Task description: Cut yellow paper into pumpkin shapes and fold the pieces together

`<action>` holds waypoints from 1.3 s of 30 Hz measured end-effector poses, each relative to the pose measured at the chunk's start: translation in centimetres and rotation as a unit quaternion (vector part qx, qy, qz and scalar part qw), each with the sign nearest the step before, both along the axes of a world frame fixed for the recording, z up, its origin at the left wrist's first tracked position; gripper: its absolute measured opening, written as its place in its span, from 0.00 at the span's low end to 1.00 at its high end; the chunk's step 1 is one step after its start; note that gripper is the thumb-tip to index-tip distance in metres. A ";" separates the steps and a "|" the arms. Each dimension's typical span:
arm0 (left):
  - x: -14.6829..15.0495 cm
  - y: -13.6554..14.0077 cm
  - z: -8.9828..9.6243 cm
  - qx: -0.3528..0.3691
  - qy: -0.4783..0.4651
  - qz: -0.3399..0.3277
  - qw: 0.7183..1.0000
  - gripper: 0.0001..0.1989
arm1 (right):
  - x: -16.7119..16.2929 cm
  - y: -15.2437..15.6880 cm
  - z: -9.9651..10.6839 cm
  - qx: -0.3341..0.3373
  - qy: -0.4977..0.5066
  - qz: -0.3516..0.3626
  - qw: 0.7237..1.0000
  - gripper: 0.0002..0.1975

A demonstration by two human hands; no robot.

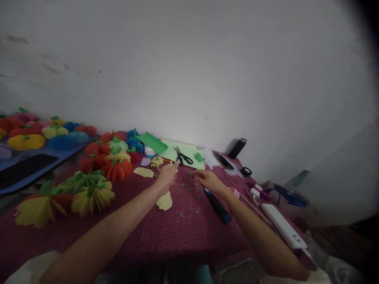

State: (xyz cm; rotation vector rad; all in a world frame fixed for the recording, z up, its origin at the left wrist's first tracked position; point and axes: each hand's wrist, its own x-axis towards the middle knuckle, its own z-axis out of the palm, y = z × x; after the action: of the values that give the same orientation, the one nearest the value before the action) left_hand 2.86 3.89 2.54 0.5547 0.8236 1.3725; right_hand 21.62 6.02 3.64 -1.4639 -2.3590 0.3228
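My left hand (167, 178) hovers over the middle of the table with its fingers curled. Something small and pale shows at its fingertips, too blurred to name. Pale yellow paper pieces (164, 202) lie just below that wrist, and another yellow paper piece (143, 172) is to its left. My right hand (207, 180) is low over the cloth, thumb and fingers drawn together beside small green paper scraps (191, 180). Whatever is between those fingertips is hidden. Black-handled scissors (183, 156) lie beyond both hands on a light green sheet (168, 146).
Many colourful paper pumpkins (117, 169) crowd the left side. A dark blue-ended tool (218, 207) lies under my right forearm. Further right are a phone (223, 161), a tape roll (246, 171), a black cylinder (237, 148) and a white power strip (283, 225). A wall closes the back.
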 end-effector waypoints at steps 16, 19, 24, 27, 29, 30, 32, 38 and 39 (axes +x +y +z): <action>-2.6 0.7 -2.8 0.001 0.101 0.004 0.995 0.14 | 0.1 3.9 -2.2 -0.032 -0.229 0.031 0.973 0.10; -3.1 1.1 -2.5 -0.004 0.104 0.013 0.994 0.14 | -0.7 4.6 -2.1 -0.026 -0.226 0.061 0.972 0.09; -3.5 1.3 -2.3 -0.017 0.119 0.026 0.992 0.14 | -1.3 5.5 -3.3 -0.040 -0.242 0.056 0.968 0.07; -3.5 1.5 -2.4 -0.021 0.130 0.029 0.991 0.14 | -1.0 6.2 -3.5 -0.036 -0.249 0.027 0.967 0.09; -3.5 1.5 -2.5 -0.018 0.134 0.028 0.990 0.15 | -0.9 7.1 -3.4 -0.033 -0.256 0.005 0.966 0.11; -3.5 1.6 -2.6 -0.016 0.137 0.027 0.990 0.15 | -1.0 7.5 -3.4 -0.036 -0.260 -0.002 0.965 0.12; -3.6 1.5 -2.7 -0.012 0.143 0.026 0.989 0.16 | -1.2 8.3 -3.4 -0.053 -0.270 -0.006 0.961 0.13; -3.9 1.3 -2.4 0.006 0.185 0.011 0.983 0.18 | -2.1 8.7 -2.7 -0.090 -0.252 0.015 0.964 0.13; -3.9 1.3 -2.3 0.008 0.190 0.009 0.982 0.18 | -2.4 8.4 -2.5 -0.090 -0.240 0.027 0.966 0.12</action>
State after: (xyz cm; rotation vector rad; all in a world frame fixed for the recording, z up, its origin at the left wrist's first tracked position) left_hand -1.09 5.23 0.20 0.8390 1.1277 1.3089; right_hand 19.20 14.45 1.18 -1.7221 -2.8150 0.2183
